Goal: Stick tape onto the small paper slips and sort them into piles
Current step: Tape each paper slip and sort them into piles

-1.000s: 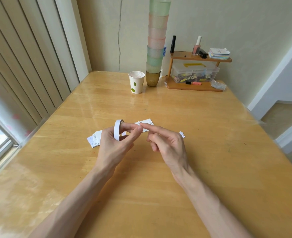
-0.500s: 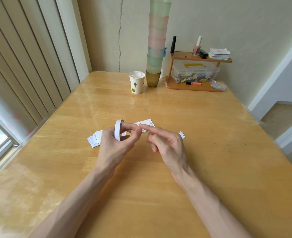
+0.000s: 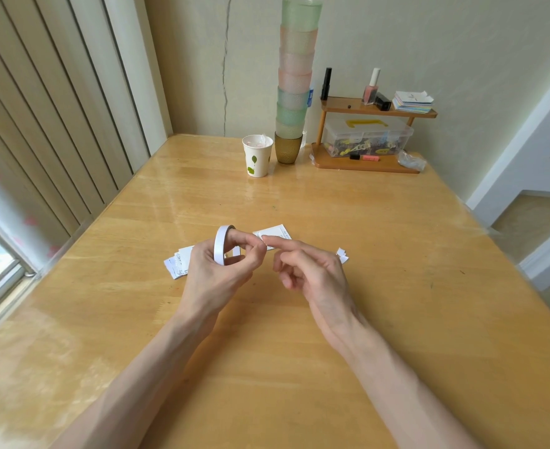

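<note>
My left hand [image 3: 217, 270] holds a white roll of tape [image 3: 220, 244] upright, with a finger through its hole and the thumb against it. My right hand [image 3: 312, 270] is just to its right, index finger stretched out and its tip pressing on a white paper slip [image 3: 275, 233] that lies on the wooden table [image 3: 299, 351]; the other fingers are curled. A pile of small slips [image 3: 178, 263] lies left of my left hand, partly hidden by it. Behind my right hand, a further bit of white paper [image 3: 342, 255] sticks out.
At the far edge stand a paper cup [image 3: 256, 155], a tall stack of coloured plastic cups [image 3: 294, 79] and a small wooden shelf [image 3: 369, 137] with a clear box, bottles and a paper stack. Vertical blinds and a window run along the left.
My right index fingertip has shifted slightly on the slip. The left hand and the tape roll have hardly moved.
</note>
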The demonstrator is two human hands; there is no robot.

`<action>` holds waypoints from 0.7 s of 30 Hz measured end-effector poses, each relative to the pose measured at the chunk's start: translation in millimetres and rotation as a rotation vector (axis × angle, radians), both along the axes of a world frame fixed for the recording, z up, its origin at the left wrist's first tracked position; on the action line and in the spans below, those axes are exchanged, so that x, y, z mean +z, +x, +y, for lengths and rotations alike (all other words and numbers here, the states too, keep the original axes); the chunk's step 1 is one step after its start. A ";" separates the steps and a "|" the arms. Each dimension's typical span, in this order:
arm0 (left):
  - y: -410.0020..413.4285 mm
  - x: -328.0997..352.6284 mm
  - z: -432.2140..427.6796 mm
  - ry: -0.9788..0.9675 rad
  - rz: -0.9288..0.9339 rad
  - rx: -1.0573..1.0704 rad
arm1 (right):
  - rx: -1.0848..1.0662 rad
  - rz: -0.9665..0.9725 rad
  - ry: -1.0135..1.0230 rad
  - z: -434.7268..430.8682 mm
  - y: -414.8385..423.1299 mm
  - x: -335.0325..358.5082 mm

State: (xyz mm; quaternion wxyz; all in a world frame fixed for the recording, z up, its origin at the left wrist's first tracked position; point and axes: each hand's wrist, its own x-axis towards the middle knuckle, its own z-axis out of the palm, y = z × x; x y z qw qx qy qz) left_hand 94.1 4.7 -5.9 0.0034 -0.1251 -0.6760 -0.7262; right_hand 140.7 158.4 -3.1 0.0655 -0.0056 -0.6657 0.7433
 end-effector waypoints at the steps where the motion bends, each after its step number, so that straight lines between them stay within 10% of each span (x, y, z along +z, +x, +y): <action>1: 0.2 0.1 0.0 0.005 -0.003 -0.006 | 0.017 -0.017 -0.023 0.6 0.2 0.3; 21: 1.5 2.3 0.6 0.027 -0.008 -0.078 | 0.099 -0.114 -0.266 2.9 -1.9 3.7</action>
